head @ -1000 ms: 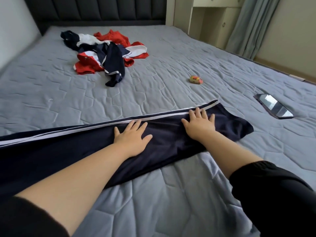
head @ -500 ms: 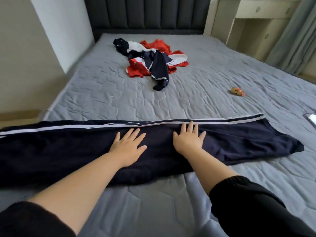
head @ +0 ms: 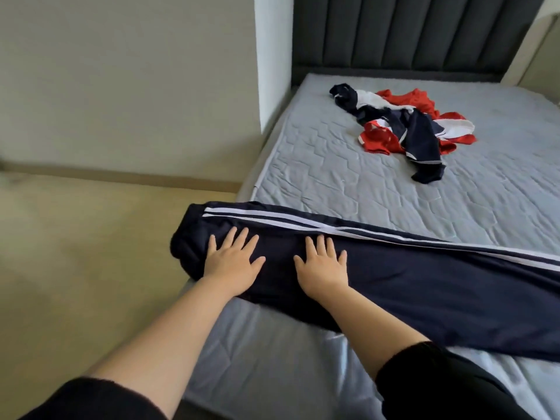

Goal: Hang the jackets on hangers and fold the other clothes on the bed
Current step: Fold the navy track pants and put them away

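Trousers: dark navy trousers (head: 424, 283) with white side stripes lie flat across the near part of the bed (head: 333, 183), under both hands.
Long axis: runs from 9 o'clock to between 3 and 4 o'clock. The right-hand portion leaves the view, so the full length cannot be seen.
Near end: the 9 o'clock end is bunched and hangs just over the bed's side edge, above the floor (head: 75, 253). Whether it is the waistband or the cuffs cannot be told.
Left hand: the left hand (head: 231, 263) lies palm down on the cloth just beside that end. Its fingers (head: 242, 237) are straight and spread towards 12 o'clock. It presses and grasps nothing.
Right hand: the right hand (head: 322, 269) lies palm down at 3 o'clock of the left hand, near it but not touching. Its fingers are spread and released, with the tips at the lower stripe.
Key relation: the free end lies at 9 o'clock of the left hand, so the left hand is clearly the nearer one. A fold would probably carry that end along the axis towards 3 o'clock, with the right hand pinning the cloth.
Progress: the garment appears to be smoothed and not yet folded across its length.
Surface: a grey quilted mattress cover, soft and likely to drag on the cloth. The overhanging end may slip down.
Other clothes: a red, white and navy pile (head: 403, 131) lies at 1 o'clock, well apart and unsorted.
Room: a dark padded headboard (head: 394, 34) stands at 12 o'clock and a pale wall at 10 o'clock. No hangers are in view.
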`<state>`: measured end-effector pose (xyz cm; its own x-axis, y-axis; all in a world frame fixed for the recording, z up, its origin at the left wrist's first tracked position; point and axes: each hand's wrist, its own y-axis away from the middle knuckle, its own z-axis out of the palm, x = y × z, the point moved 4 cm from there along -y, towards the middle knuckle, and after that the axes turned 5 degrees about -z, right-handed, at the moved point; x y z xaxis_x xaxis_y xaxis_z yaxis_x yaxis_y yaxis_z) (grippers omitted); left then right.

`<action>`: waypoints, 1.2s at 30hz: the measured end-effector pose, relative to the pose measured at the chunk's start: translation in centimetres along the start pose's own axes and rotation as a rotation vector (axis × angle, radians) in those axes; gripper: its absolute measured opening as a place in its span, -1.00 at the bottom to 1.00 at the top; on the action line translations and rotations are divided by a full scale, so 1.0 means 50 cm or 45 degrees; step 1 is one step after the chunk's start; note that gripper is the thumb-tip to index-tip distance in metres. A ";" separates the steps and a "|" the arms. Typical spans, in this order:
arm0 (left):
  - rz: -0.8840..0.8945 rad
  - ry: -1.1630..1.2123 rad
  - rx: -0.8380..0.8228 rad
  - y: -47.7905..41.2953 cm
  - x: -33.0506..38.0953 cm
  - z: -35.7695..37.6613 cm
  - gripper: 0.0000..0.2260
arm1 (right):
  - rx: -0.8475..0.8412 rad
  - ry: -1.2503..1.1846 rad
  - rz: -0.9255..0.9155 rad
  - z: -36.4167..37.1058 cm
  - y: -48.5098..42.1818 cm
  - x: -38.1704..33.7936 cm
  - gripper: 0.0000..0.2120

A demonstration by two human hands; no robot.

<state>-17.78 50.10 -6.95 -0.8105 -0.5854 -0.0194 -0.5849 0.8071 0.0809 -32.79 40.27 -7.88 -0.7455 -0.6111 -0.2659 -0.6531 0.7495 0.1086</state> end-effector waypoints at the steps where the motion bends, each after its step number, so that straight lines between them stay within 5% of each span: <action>1: -0.049 0.025 0.016 -0.006 -0.024 -0.003 -0.48 | 0.000 0.015 -0.035 0.004 -0.008 -0.020 -0.43; 6: -0.474 0.354 0.246 -0.011 -0.137 -0.004 -0.42 | 0.025 0.059 0.019 0.006 -0.054 -0.049 -0.42; 8: -0.809 0.796 0.227 -0.007 -0.192 0.013 -0.30 | 0.056 0.060 0.152 0.006 -0.065 -0.049 -0.41; 10: -1.119 1.418 -0.028 -0.017 -0.231 0.059 -0.10 | 0.080 0.028 0.210 0.010 -0.067 -0.067 -0.41; 13: -1.063 2.036 -0.487 -0.019 -0.217 0.089 -0.10 | 0.093 0.015 0.034 0.024 -0.060 -0.123 -0.43; 15: -0.996 2.204 -0.406 -0.031 -0.215 0.076 -0.30 | 0.073 0.064 -0.122 0.037 -0.052 -0.151 -0.45; 19: -0.950 2.477 -0.146 -0.052 -0.207 0.032 -0.33 | -0.044 0.024 -0.170 0.041 -0.053 -0.149 -0.47; 24: -0.745 1.958 0.577 -0.030 -0.152 -0.128 -0.40 | -0.084 -0.602 -0.131 -0.014 -0.032 -0.097 -0.52; 29: -0.151 1.273 0.605 0.020 0.051 -0.237 -0.21 | -0.062 -1.730 0.279 -0.065 0.017 0.066 -0.60; 31: 0.258 0.935 0.437 0.042 0.147 -0.240 -0.21 | 0.018 -1.982 0.462 -0.090 0.033 0.148 -0.57; 33: 0.617 0.742 -0.038 0.060 0.224 -0.207 -0.23 | 0.078 -2.152 0.610 -0.103 0.052 0.218 -0.53; 35: 0.769 0.652 -0.390 0.078 0.263 -0.163 -0.43 | 0.038 -2.250 0.706 -0.100 0.067 0.257 -0.50; 36: 0.767 0.643 -0.348 0.077 0.270 -0.149 -0.59 | -0.002 -2.241 0.720 -0.095 0.071 0.263 -0.50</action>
<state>-30.71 44.72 0.54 -0.8324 -0.0757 0.5490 0.0255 0.9843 0.1744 -45.53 33.67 -6.46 0.1333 0.6219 -0.7716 -0.4064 0.7444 0.5298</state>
